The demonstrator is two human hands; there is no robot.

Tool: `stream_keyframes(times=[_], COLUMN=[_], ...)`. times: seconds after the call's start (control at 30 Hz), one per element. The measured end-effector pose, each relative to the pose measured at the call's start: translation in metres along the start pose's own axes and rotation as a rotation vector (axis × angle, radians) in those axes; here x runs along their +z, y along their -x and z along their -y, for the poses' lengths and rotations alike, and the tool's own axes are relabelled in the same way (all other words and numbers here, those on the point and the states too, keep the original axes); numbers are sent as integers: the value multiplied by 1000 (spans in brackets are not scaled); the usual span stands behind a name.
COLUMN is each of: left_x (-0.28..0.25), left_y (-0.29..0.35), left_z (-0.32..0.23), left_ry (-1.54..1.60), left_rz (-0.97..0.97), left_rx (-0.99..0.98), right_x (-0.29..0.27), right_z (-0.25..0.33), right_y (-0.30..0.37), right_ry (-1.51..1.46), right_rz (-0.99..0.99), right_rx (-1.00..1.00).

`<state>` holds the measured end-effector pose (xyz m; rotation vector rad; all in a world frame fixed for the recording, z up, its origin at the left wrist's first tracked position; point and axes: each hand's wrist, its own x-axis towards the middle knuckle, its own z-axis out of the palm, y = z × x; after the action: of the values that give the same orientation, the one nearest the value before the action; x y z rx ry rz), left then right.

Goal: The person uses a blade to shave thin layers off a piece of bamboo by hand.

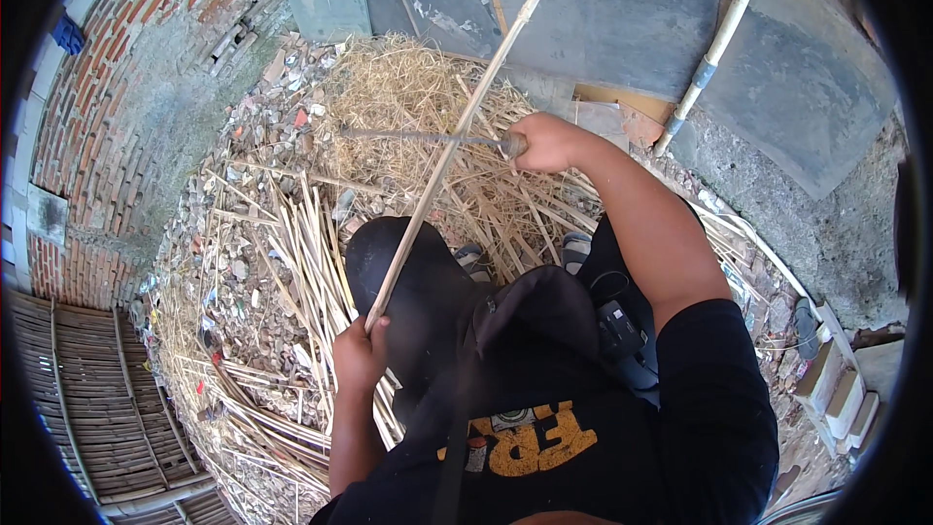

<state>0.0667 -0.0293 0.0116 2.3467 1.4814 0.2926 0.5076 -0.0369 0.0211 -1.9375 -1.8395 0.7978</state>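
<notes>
Bamboo strip (452, 151) gripped in my left hand (358, 355).
Right hand (546, 141) clamped on blade (418, 137) crossing it, above straw pile (408, 87).

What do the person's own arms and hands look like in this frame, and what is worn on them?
Both forearms are bare, and the left hand and right hand wear no gloves. The right arm has a short black sleeve ending above the elbow. No watch, ring or band shows on either wrist.
</notes>
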Motion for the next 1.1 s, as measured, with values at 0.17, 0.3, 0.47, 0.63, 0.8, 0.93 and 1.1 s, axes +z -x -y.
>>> stream_keyframes(times=[0.17, 0.3, 0.47, 0.63, 0.8, 0.93, 1.1], left_x=[-10, -16, -11, -8, -19, -22, -10], left_y=[-1, -3, -2, -4, -6, -10, -11], left_z=[-8, -14, -10, -3, -6, -6, 3], left_ry=[-86, -106, -52, -82, -110, 62, 48], left_rz=[-2, 54, 51, 13, 98, 144, 95], left_rx=[-9, -12, -24, 3, -8, -21, 7], right_x=[-9, 9, 11, -5, -1, 16, -6], right_z=[-17, 5, 31, -47, -12, 29, -12], right_y=[-1, -1, 5, -11, -8, 3, -7], right_ry=[-81, 74, 154, -120, 12, 196, -43], right_rz=[-271, -120, 32, -298, -70, 33, -54], right_rx=[201, 149, -1, 213, 191, 1, 219])
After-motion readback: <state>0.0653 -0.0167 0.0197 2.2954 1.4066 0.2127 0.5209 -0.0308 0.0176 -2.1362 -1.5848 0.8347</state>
